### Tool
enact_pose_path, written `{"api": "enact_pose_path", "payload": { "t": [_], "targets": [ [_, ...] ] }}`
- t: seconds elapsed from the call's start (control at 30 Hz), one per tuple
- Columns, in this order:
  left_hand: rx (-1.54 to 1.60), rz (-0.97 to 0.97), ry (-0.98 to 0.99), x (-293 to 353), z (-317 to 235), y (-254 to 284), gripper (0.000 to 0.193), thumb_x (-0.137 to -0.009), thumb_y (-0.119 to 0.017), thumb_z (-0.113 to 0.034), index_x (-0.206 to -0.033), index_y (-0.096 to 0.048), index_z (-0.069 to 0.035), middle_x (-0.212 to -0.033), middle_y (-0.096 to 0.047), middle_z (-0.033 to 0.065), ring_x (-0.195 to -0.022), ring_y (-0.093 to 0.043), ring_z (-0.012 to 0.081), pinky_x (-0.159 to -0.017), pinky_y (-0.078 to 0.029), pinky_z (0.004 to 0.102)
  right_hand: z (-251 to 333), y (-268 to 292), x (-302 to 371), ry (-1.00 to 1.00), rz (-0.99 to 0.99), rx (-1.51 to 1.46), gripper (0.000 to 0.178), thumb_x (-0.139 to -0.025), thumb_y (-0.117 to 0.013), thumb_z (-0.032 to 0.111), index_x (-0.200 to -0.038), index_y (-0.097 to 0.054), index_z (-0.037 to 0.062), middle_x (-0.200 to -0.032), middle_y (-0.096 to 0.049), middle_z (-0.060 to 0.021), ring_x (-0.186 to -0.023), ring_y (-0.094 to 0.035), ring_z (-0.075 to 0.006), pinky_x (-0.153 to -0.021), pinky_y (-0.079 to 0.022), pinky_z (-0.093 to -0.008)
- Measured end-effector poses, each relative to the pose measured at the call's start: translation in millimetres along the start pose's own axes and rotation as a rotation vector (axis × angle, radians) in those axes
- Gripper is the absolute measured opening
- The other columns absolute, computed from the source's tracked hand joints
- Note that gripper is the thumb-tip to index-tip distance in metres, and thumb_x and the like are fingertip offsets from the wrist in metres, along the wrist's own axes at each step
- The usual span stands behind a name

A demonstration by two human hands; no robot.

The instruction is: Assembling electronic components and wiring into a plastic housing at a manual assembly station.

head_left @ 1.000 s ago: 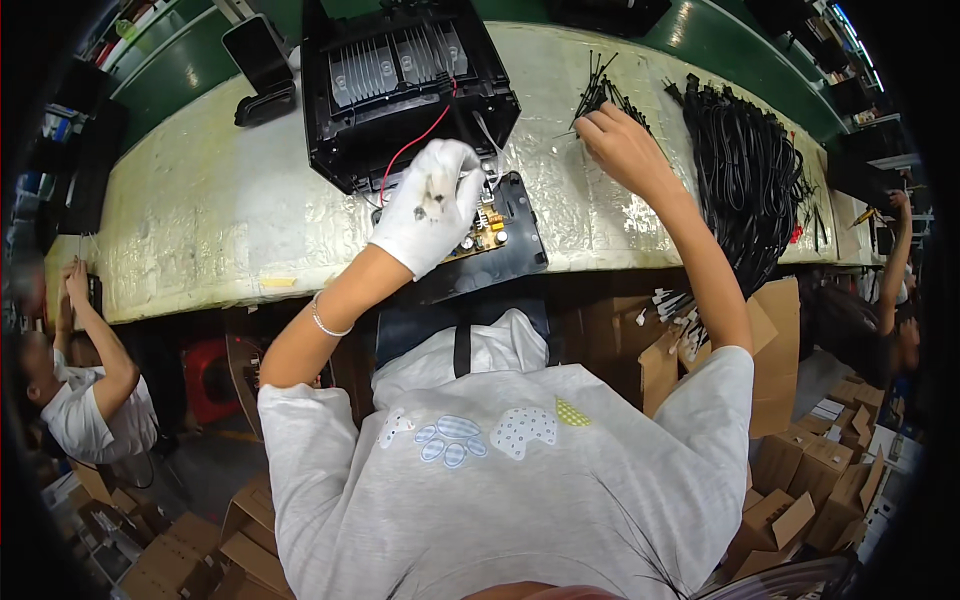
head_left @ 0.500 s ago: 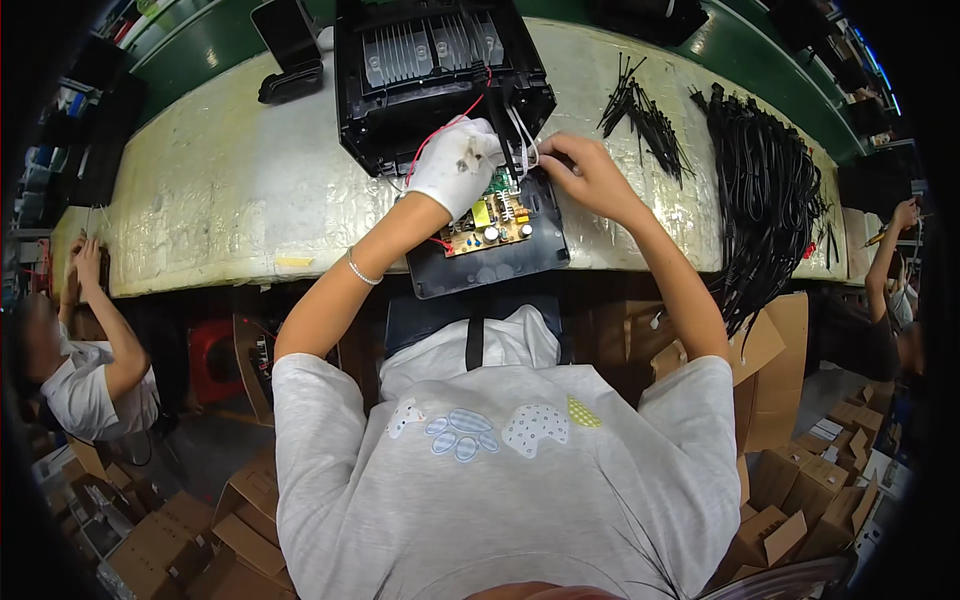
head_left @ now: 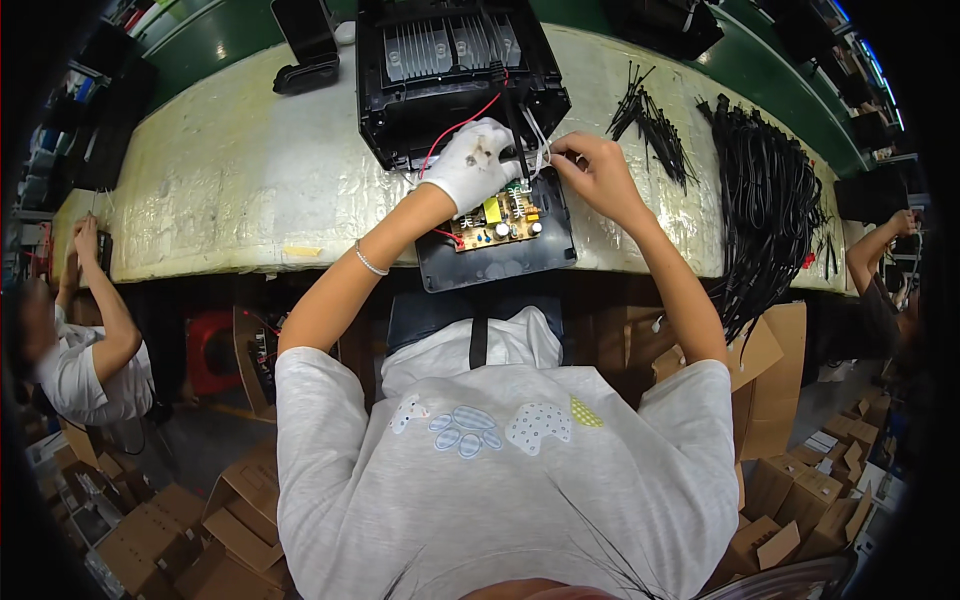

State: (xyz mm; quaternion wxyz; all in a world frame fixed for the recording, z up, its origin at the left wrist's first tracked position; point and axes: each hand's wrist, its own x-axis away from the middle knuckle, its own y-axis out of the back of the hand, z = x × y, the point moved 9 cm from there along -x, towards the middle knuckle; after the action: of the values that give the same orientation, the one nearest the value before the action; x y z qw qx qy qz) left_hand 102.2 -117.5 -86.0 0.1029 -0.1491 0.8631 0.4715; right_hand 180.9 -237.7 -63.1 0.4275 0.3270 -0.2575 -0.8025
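My left hand (head_left: 474, 168), in a stained white glove, is closed at the black cable (head_left: 521, 135), its fingertips partly hidden. Just to its right, white wires (head_left: 538, 128) run down out of the black housing (head_left: 385, 140). My bare right hand (head_left: 597, 172) pinches at these white wires, thumb and forefinger together. Below both hands a tan circuit board (head_left: 490, 236) with a yellow transformer and round capacitors lies on a black panel (head_left: 500, 272). A red wire (head_left: 455, 128) arcs from the housing behind my gloved hand.
Finned metal heatsinks (head_left: 418, 52) sit inside the housing. Black cable ties (head_left: 655, 130) and a thick bundle of black cables (head_left: 765, 200) lie on the right of the table (head_left: 230, 200). A black stand (head_left: 305, 50) stands far left. Co-workers sit at both sides; cardboard boxes (head_left: 150, 535) cover the floor.
The housing, panel and both hands appear slightly further right in the picture, as does the table. My hands keep the same places at the cable and white wires.
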Motion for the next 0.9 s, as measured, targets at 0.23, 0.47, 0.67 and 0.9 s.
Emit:
{"api": "enact_pose_path", "payload": {
  "t": [0.23,0.47,0.67,0.9],
  "targets": [
    [0.027,0.162,0.028,-8.3,10.5,-18.9,0.020,-0.086,-0.065,-0.025,-0.094,-0.073,-0.009,-0.093,-0.068,0.0104,-0.095,-0.063,0.0278,-0.087,-0.050,0.0356,-49.9,-26.1,12.8,-0.489,0.133,-0.520,0.016,-0.087,-0.064,0.011,-0.093,-0.068,-0.0035,-0.077,-0.069,-0.0107,-0.066,-0.064,-0.0204,-0.062,-0.049,-0.0283],
    [0.111,0.019,0.107,8.4,-3.2,27.1,0.019,-0.085,-0.063,-0.020,-0.090,-0.068,-0.003,-0.095,-0.066,0.0126,-0.088,-0.065,0.0309,-0.083,-0.052,0.0377,84.9,-2.4,13.1,0.579,-0.099,0.554,0.014,-0.078,-0.065,0.005,-0.091,-0.060,0.0007,-0.126,-0.062,-0.0101,-0.105,-0.061,-0.0281,-0.081,-0.055,-0.0357],
    [0.127,-0.031,0.095,18.4,1.8,37.3,0.016,-0.084,-0.063,-0.019,-0.086,-0.067,-0.004,-0.089,-0.065,0.0116,-0.089,-0.064,0.0293,-0.083,-0.051,0.0355,89.2,-15.3,1.5,0.652,0.025,0.573,0.013,-0.080,-0.061,0.006,-0.091,-0.058,0.0010,-0.130,-0.061,-0.0072,-0.109,-0.059,-0.0278,-0.090,-0.051,-0.0382],
    [0.442,-0.044,-0.111,1.0,-32.8,51.1,0.007,-0.086,-0.066,-0.007,-0.088,-0.065,-0.001,-0.094,-0.062,0.0095,-0.089,-0.063,0.0229,-0.081,-0.051,0.0305,57.2,-13.7,11.6,0.321,-0.278,0.290,0.018,-0.077,-0.068,-0.003,-0.094,-0.062,-0.0001,-0.109,-0.062,-0.0120,-0.093,-0.060,-0.0284,-0.077,-0.052,-0.0370]
  ]
}}
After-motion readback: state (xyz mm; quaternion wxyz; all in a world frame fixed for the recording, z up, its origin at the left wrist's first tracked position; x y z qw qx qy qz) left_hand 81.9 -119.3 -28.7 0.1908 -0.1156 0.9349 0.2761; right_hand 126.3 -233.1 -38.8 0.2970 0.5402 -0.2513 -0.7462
